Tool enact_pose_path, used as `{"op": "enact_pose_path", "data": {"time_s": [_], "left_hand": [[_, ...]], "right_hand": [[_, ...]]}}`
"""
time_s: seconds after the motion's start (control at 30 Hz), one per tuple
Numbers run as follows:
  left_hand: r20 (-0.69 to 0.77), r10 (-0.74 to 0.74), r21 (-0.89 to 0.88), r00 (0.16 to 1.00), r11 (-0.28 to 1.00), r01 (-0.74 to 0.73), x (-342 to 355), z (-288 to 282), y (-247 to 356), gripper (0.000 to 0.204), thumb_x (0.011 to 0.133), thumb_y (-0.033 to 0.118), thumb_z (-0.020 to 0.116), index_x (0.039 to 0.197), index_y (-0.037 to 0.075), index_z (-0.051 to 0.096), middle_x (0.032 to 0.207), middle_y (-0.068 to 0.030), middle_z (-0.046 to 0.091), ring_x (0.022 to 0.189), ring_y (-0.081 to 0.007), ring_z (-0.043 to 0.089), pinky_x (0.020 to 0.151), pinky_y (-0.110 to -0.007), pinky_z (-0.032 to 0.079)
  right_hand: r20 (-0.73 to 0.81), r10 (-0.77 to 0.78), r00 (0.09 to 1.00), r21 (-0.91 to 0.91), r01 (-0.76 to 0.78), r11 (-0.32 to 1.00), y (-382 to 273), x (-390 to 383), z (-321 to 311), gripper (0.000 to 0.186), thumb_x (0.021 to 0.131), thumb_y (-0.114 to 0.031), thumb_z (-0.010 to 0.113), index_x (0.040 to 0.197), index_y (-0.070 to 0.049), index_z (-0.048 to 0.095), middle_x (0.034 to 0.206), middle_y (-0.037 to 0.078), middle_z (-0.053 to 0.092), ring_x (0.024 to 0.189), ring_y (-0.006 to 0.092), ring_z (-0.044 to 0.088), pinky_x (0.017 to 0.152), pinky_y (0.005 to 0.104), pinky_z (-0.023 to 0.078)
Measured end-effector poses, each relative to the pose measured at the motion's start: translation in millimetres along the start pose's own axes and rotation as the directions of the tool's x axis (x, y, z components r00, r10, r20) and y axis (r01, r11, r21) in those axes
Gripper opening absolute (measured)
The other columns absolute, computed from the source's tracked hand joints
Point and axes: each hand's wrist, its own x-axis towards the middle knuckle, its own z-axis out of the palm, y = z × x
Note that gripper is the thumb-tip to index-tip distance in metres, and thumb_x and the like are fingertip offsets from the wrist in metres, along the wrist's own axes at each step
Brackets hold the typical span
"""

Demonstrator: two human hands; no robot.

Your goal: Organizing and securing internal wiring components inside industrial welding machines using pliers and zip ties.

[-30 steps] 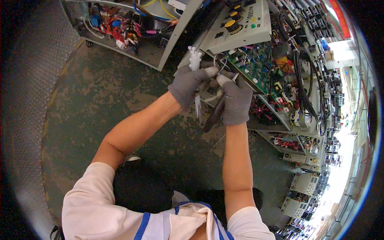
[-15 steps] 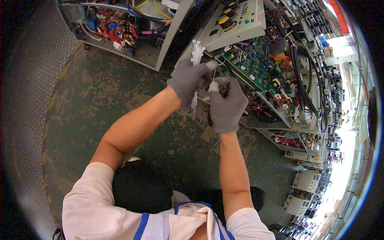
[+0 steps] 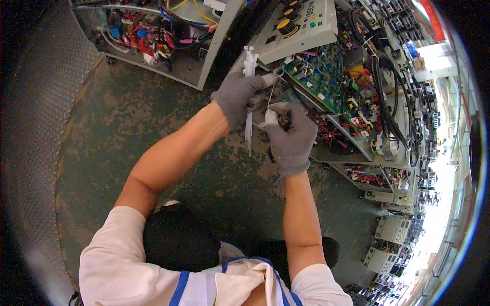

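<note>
Dark lettering [image 3: 310,9] on cream panel [image 3: 302,35]

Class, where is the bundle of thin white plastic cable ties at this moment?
In the head view, the bundle of thin white plastic cable ties is above centre, held in the grey-gloved left hand, left of the green circuit board.

Compared with one second ago, the right hand [image 3: 293,136] is now lower in the frame and slightly more to the left. Its thumb is well apart from the thumb of the left hand [image 3: 237,97], while before they were near together. Between them, a thin white cable tie [image 3: 271,95] now shows stretched straight, and its loop near upper centre looks smaller.
</note>
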Motion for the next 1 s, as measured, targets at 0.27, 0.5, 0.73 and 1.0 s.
{"op": "enact_pose_path", "data": {"time_s": [0.27,0.5,0.73,1.0], "left_hand": [[0.017,-0.025,0.088,1.000,0.996,0.024,-1.0,-6.4,4.8,0.011,0.085,0.014,0.062,0.085,0.004,0.059,0.073,-0.0077,0.063,0.041,-0.0072,0.039,0.035,-0.023,0.025],[-0.002,-0.061,0.027,0.998,0.998,0.061,-6.0,-1.2,6.5,0.010,0.086,0.014,0.061,0.084,0.005,0.059,0.073,-0.0070,0.064,0.040,-0.0065,0.033,0.036,-0.023,0.022],[0.022,-0.076,0.024,0.997,0.997,0.075,-1.3,-0.2,4.9,0.012,0.087,0.013,0.059,0.090,0.002,0.056,0.070,-0.0063,0.060,0.041,-0.0067,0.032,0.037,-0.023,0.022],[0.209,-0.120,-0.394,0.971,0.898,0.196,-0.2,-6.1,8.5,0.005,0.092,0.008,0.047,0.093,0.005,0.051,0.069,-0.0028,0.054,0.042,-0.0063,0.033,0.034,-0.020,0.021]], "right_hand": [[-0.225,-0.173,0.959,-0.591,0.007,0.807,34.3,-4.4,-19.5,0.027,0.078,-0.022,0.067,0.101,-0.009,0.062,0.078,0.010,0.066,0.066,0.0267,0.063,0.061,0.0362,0.050],[-0.145,-0.349,0.926,-0.689,0.159,0.707,38.3,16.0,-26.9,0.021,0.073,-0.018,0.070,0.092,-0.012,0.064,0.073,0.006,0.064,0.063,0.0244,0.061,0.056,0.0344,0.047],[0.009,-0.427,0.904,-0.701,0.310,0.642,35.5,28.7,-31.4,0.032,0.059,-0.011,0.070,0.090,-0.011,0.064,0.072,0.005,0.061,0.064,0.0260,0.058,0.056,0.0364,0.045],[0.012,-0.512,0.859,-0.614,0.410,0.674,51.7,26.7,-33.2,0.023,0.063,-0.009,0.070,0.085,-0.009,0.063,0.070,0.008,0.060,0.062,0.0271,0.057,0.054,0.0361,0.044]]}}
